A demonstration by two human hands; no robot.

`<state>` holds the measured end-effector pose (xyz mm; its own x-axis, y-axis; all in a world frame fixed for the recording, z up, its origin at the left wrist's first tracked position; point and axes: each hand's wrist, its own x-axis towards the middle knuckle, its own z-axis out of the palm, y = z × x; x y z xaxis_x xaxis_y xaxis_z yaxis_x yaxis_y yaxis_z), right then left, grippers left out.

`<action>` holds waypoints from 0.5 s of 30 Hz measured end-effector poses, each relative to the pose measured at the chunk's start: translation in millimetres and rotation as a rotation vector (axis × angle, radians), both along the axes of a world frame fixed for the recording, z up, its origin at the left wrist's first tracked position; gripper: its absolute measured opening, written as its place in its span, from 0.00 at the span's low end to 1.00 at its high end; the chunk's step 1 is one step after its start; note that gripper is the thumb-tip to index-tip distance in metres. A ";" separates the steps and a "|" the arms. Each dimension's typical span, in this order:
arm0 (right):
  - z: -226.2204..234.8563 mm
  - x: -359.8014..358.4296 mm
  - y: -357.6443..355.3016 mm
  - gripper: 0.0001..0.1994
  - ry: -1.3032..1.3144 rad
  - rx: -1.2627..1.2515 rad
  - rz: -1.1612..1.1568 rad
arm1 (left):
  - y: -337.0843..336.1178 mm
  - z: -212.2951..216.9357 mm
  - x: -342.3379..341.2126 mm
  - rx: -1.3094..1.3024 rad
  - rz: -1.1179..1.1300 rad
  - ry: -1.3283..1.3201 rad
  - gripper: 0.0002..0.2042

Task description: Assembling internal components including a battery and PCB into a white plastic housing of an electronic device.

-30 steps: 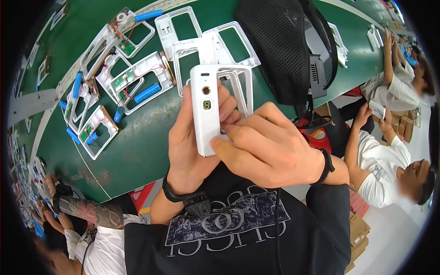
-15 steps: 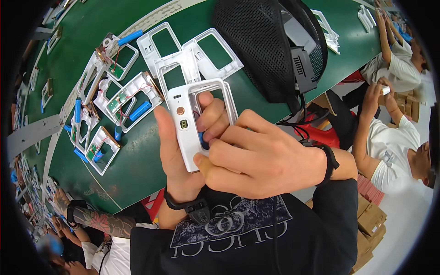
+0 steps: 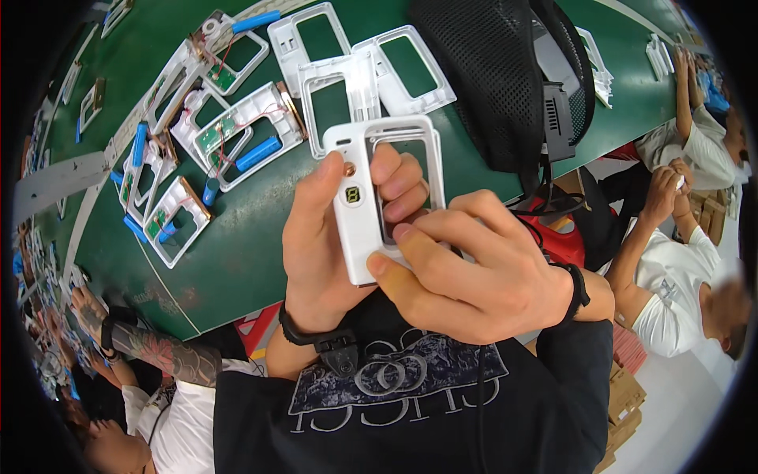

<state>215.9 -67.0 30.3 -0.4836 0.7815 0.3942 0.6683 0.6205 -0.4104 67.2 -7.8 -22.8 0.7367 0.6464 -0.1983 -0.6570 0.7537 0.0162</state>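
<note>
Both hands, left hand [image 3: 324, 253] and right hand [image 3: 474, 276], pinch the white casing [image 3: 371, 197]; hold it square above the bench [image 3: 237, 261]; press evenly along the near edge.

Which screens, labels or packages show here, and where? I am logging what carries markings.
Small display window: on the white plastic housing held in both hands, below a coppery round button; dark square with a lit yellowish figure.
Cardboard cartons: on the floor at lower right; brown, stacked.
Shirt print: on the person's dark shirt; pale graphic.
</note>
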 end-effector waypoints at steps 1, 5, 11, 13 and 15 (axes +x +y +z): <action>-0.5 0.7 2.0 0.16 -0.005 0.014 -0.020 | 3.7 1.6 1.1 0.011 -0.026 0.033 0.19; -0.1 2.2 -1.0 0.17 0.028 0.001 -0.021 | 2.9 3.9 0.2 -0.008 -0.062 0.078 0.18; 2.2 10.0 6.0 0.21 0.090 -0.178 -0.020 | 3.3 -7.0 1.7 -0.109 -0.103 0.057 0.16; 1.5 6.1 4.0 0.21 0.074 -0.163 -0.039 | 1.9 -9.0 5.4 -0.088 -0.064 0.030 0.15; -0.8 2.0 0.9 0.20 0.054 -0.119 -0.102 | 0.6 -9.5 8.3 -0.034 -0.012 -0.012 0.15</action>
<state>217.9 -66.1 29.5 -0.3802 0.8681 0.3190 0.7002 0.4955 -0.5139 75.5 -7.2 -32.2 0.7470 0.6305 -0.2110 -0.6477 0.7617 -0.0168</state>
